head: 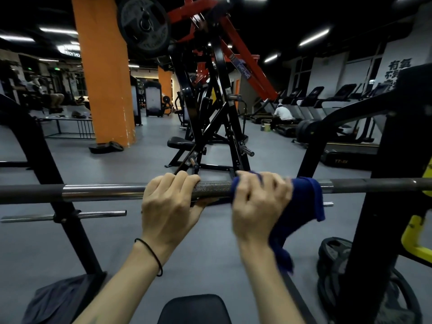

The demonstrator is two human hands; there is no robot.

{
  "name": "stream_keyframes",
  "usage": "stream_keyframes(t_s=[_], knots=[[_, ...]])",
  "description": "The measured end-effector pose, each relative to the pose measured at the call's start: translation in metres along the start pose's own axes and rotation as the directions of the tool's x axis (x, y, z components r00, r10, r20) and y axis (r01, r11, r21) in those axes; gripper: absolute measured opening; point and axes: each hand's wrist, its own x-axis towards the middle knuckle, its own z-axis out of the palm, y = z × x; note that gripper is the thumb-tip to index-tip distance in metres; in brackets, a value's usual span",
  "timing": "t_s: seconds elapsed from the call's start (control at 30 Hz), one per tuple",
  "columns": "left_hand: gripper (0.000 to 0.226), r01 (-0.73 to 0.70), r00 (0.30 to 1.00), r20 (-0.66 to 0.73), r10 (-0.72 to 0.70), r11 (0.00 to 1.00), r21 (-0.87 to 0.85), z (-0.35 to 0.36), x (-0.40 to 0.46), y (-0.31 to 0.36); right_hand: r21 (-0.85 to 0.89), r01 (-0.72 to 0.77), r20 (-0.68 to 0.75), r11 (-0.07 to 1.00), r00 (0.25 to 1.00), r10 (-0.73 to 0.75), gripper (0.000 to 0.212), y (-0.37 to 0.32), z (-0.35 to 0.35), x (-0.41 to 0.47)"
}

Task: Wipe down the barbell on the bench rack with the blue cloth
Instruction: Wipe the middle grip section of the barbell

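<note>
Mid-wipe: right hand (258,202) clamps blue cloth (301,202) round barbell (102,192); left hand (170,204) grips bare knurl, steadying. Next: slide cloth along shaft.

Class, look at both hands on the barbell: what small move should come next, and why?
Probably slide the right hand, which grips the dark blue cloth wrapped over the steel barbell, outward toward the rack upright. The left hand holds the knurled middle steady, blocking travel that way, while bare bar lies beyond the cloth.
</note>
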Motion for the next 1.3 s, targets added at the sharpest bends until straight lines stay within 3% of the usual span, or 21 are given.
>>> stream_keyframes(t_s=[0.1, 0.2, 0.27, 0.4, 0.5, 0.57, 0.67, 0.77, 0.9, 1.03, 1.17, 1.3], knots=[[0.019, 0.003, 1.000, 0.010, -0.003, 1.000, -0.029, -0.001, 0.001, 0.000, 0.052, 0.066, 0.064, 0.996, 0.996, -0.069, 0.036, -0.028, 0.007, -0.019], [0.022, -0.007, 0.999, 0.042, 0.009, 0.999, -0.053, -0.004, 0.001, -0.002, 0.021, 0.320, 0.135, 0.947, 0.938, -0.320, 0.039, 0.003, -0.007, -0.007], [0.027, 0.006, 0.998, 0.057, -0.003, 0.999, -0.047, -0.005, 0.000, -0.002, -0.013, 0.413, 0.173, 0.911, 0.898, -0.405, 0.042, 0.035, -0.017, 0.005], [0.035, 0.001, 0.999, 0.036, 0.000, 1.000, -0.024, -0.002, 0.001, -0.002, -0.082, 0.248, 0.088, 0.965, 0.967, -0.241, 0.041, 0.064, -0.022, 0.007], [0.042, -0.031, 0.999, 0.008, 0.031, 0.999, -0.019, -0.002, 0.008, -0.006, -0.038, 0.009, -0.025, 0.999, 1.000, -0.010, 0.034, 0.026, -0.004, 0.003], [0.040, -0.061, 0.998, 0.010, 0.062, 0.997, -0.038, -0.003, 0.010, -0.010, -0.010, -0.050, -0.010, 0.999, 0.999, 0.050, 0.033, -0.007, 0.004, -0.009], [0.034, -0.093, 0.995, 0.025, 0.094, 0.995, -0.046, -0.005, 0.013, -0.014, 0.031, 0.158, 0.101, 0.987, 0.982, -0.161, 0.037, -0.008, -0.003, -0.016], [0.044, -0.102, 0.992, 0.068, 0.106, 0.992, -0.073, -0.008, 0.017, -0.015, -0.032, 0.398, 0.167, 0.917, 0.906, -0.388, 0.042, 0.043, -0.022, 0.007], [0.057, -0.076, 0.976, 0.198, 0.090, 0.994, -0.080, -0.014, 0.024, -0.015, -0.089, 0.249, 0.115, 0.964, 0.964, -0.239, 0.044, 0.080, -0.029, 0.019], [0.057, -0.040, 0.959, 0.276, 0.059, 0.996, -0.076, -0.018, 0.027, -0.010, -0.042, -0.035, 0.016, 0.999, 0.999, 0.036, 0.036, 0.018, -0.006, 0.001], [0.041, -0.007, 0.978, 0.207, 0.023, 0.997, -0.078, -0.016, 0.019, -0.003, 0.058, 0.067, 0.119, 0.996, 0.990, -0.074, 0.037, -0.031, 0.000, -0.023], [0.040, -0.041, 0.982, 0.181, 0.047, 0.998, -0.037, -0.017, 0.008, -0.007, -0.011, 0.362, 0.224, 0.932, 0.909, -0.350, 0.044, 0.019, -0.022, -0.003]])
